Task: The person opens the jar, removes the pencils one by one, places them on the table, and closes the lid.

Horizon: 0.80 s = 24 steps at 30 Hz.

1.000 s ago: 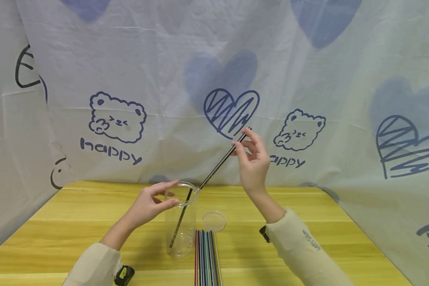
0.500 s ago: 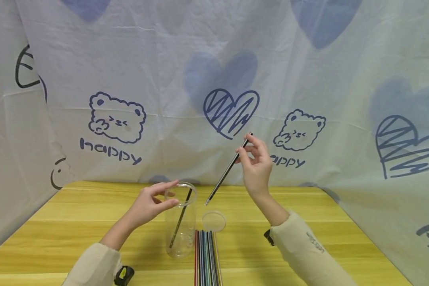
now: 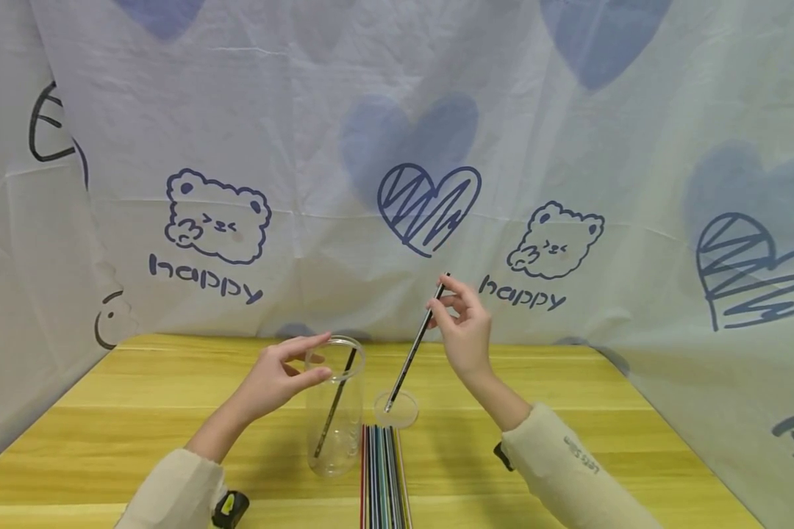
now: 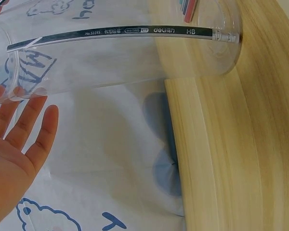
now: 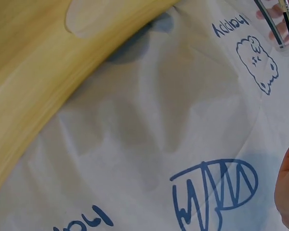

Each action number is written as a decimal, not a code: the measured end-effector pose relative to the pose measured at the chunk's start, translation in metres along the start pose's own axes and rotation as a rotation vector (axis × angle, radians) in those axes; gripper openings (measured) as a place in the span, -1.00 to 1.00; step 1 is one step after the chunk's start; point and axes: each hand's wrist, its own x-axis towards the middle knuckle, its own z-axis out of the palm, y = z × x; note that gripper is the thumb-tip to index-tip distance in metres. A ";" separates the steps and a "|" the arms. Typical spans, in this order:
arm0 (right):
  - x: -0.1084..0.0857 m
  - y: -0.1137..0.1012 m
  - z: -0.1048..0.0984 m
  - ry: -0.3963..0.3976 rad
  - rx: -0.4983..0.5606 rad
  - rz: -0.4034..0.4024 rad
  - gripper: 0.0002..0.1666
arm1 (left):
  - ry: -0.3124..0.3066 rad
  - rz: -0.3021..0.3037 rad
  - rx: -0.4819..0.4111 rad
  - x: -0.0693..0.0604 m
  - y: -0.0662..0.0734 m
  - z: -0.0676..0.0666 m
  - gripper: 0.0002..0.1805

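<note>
A tall clear plastic jar (image 3: 348,448) stands on the table, and my left hand (image 3: 279,376) grips its rim between thumb and fingers. Inside it leans one black pencil (image 4: 135,32), eraser end at the bottom, with "HB" legible in the left wrist view. My right hand (image 3: 465,334) pinches a second black pencil (image 3: 410,360) near its upper end, to the right of the jar. This pencil tilts with its eraser end down, in front of a clear round lid (image 3: 406,416) in the head view. Whether it touches the lid I cannot tell.
A bundle of several thin coloured pencils (image 3: 381,477) lies at the table's near middle, right of the jar. The wooden table (image 3: 542,455) ends at a printed white cloth (image 3: 317,184) hanging behind. Black wrist straps show below both sleeves.
The right hand has drawn its pencil away from the jar's rim, then lowered it toward the lid, turning it steeper. The left hand and jar stay put.
</note>
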 end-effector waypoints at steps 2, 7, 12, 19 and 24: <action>-0.002 0.002 -0.001 -0.008 0.003 0.019 -0.63 | 0.000 -0.002 -0.001 0.000 0.000 0.000 -0.46; -0.009 0.007 -0.003 -0.033 -0.005 0.081 -0.62 | 0.000 -0.008 -0.005 0.000 0.001 0.000 -0.46; -0.018 0.015 -0.004 -0.072 -0.028 0.156 -0.61 | 0.000 -0.012 -0.008 -0.001 0.001 0.000 -0.45; -0.029 0.018 -0.004 -0.173 -0.049 0.301 -0.58 | 0.004 -0.010 -0.003 -0.001 -0.001 0.001 -0.46; -0.038 0.034 -0.007 -0.237 -0.088 0.382 -0.59 | 0.006 -0.009 -0.003 -0.001 -0.002 0.001 -0.46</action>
